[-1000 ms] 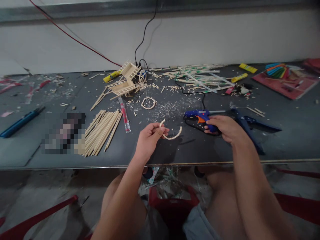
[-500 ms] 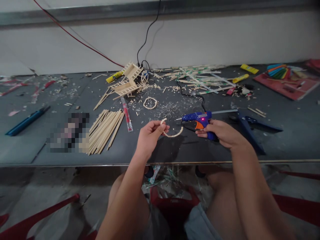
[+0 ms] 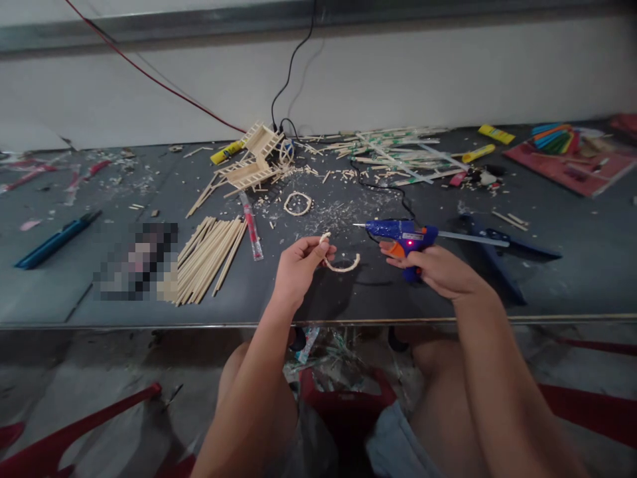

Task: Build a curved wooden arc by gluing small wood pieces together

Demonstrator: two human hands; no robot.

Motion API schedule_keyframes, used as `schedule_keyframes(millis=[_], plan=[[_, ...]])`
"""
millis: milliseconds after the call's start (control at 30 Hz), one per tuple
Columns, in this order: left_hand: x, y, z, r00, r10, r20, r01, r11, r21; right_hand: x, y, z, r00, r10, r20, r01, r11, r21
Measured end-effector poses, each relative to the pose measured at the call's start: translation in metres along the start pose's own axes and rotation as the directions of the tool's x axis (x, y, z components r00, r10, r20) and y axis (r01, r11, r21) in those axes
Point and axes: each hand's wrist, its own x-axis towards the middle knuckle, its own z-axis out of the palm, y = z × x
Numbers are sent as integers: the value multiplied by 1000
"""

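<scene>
My left hand pinches one end of a curved, cream-coloured stick piece, whose open arc points to the right. Held in my right hand is a blue glue gun with an orange trigger and a lit red light. The gun's metal tip points left, above and apart from the arc's free end. A clear glue stick juts from the gun's rear. Beyond my left hand, a closed ring of the same cream colour lies on the dark table.
Wooden sticks lie in a pile at left. A small stick-built model stands at the back near a yellow tube. Blue cutters rest at right. Scraps and wrapped sticks cover the back; a black cable runs there.
The glue gun, in my right hand, has shifted slightly and turned more level, its tip a little higher. More of the glue stick's length shows to the right. The arc has moved slightly left.
</scene>
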Motion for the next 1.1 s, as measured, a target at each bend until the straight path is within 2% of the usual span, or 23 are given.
schedule_keyframes(millis=[333, 533, 667, 867, 1100], plan=[[0, -1, -1, 1000, -11, -2, 11, 1000, -9, -4, -5, -1, 996, -77, 34, 76, 996, 37], [-1, -1, 0, 1000, -17, 3, 17, 999, -31, -12, -11, 9, 981, -135, 139, 125, 989, 78], [-3, -2, 2, 1000, -6, 13, 6, 1000, -21, -17, -10, 17, 974, -199, 106, 195, 980, 47], [-4, -4, 3, 999, 16, 47, -15, 1000, -16, -20, -6, 27, 992, -109, 60, 107, 993, 44], [-4, -4, 3, 998, 36, 43, -35, 999, -6, -21, -1, 35, 993, -100, 65, 97, 994, 52]])
